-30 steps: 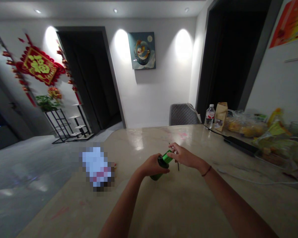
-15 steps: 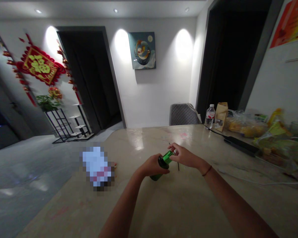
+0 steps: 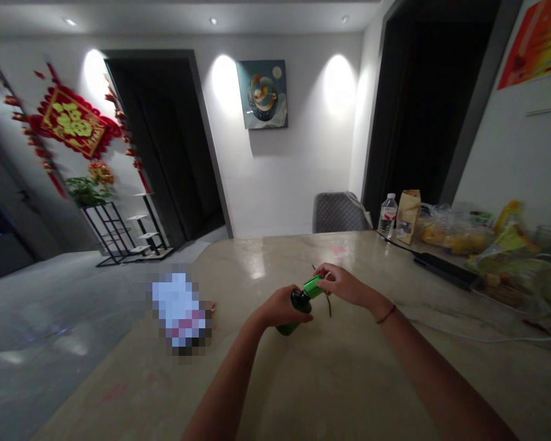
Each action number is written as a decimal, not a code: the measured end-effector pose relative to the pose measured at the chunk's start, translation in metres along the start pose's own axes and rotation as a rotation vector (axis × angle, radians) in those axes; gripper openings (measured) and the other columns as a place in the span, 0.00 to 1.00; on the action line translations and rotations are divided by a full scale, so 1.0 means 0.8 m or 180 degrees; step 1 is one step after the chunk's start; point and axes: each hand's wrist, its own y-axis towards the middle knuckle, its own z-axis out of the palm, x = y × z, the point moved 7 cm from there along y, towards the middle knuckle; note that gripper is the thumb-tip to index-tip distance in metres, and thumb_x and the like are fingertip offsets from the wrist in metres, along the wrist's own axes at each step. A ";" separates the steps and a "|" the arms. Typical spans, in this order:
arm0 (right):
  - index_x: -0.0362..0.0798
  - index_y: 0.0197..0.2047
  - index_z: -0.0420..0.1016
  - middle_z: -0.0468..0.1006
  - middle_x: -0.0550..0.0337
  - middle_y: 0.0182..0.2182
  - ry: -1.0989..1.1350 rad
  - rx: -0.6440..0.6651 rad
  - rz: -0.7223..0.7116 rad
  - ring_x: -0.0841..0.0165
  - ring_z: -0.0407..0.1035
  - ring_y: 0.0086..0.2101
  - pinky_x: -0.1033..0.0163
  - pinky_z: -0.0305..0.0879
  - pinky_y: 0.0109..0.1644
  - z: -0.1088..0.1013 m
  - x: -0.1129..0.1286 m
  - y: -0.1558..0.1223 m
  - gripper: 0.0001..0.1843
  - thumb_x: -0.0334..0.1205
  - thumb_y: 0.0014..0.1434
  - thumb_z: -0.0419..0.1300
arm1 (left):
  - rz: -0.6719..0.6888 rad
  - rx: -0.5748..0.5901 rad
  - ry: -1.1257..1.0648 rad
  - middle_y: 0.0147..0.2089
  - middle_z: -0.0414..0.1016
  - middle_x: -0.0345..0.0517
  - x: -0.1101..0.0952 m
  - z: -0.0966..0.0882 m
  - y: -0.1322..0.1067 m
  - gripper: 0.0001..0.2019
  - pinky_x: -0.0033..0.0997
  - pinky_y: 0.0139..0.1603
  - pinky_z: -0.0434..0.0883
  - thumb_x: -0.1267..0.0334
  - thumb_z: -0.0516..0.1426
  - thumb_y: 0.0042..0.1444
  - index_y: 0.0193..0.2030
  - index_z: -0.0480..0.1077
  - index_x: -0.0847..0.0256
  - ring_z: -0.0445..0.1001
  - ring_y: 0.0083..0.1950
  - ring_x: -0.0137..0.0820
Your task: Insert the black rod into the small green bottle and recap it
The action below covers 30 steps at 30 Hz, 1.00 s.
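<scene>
My left hand [image 3: 279, 307] is wrapped round a dark green bottle [image 3: 288, 329], which tilts up to the right above the table. Its black upper part shows past my thumb, and much of its body is hidden by the hand. Between the fingers of my right hand [image 3: 342, 285] is a shiny bright green cap [image 3: 312, 286]. The cap lies at the bottle's dark neck; whether the two still touch I cannot make out. Just behind my right fingers a thin dark cord [image 3: 329, 305] lies on the table.
On the stone-look table [image 3: 239, 392], a blurred-out pale blue item [image 3: 177, 306] lies at left. At right are a water bottle [image 3: 388, 215], a paper bag [image 3: 408, 215], a black power strip [image 3: 445, 270], a white cable [image 3: 463, 338] and plastic food bags [image 3: 459, 237]. A grey chair [image 3: 340, 212] stands behind.
The green cap in my right hand has shifted slightly up and right and turned a little, and more of the bottle's dark neck shows. My left hand has hardly moved.
</scene>
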 end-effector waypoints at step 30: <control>0.42 0.36 0.70 0.75 0.55 0.35 -0.0482 -0.0170 0.0635 0.64 0.68 0.37 0.63 0.63 0.39 -0.029 -0.133 0.005 0.20 0.25 0.34 0.55 | -0.0018 -0.0060 0.0014 0.35 0.73 0.43 0.003 -0.005 0.000 0.25 0.28 0.35 0.66 0.52 0.63 0.32 0.38 0.67 0.62 0.71 0.37 0.33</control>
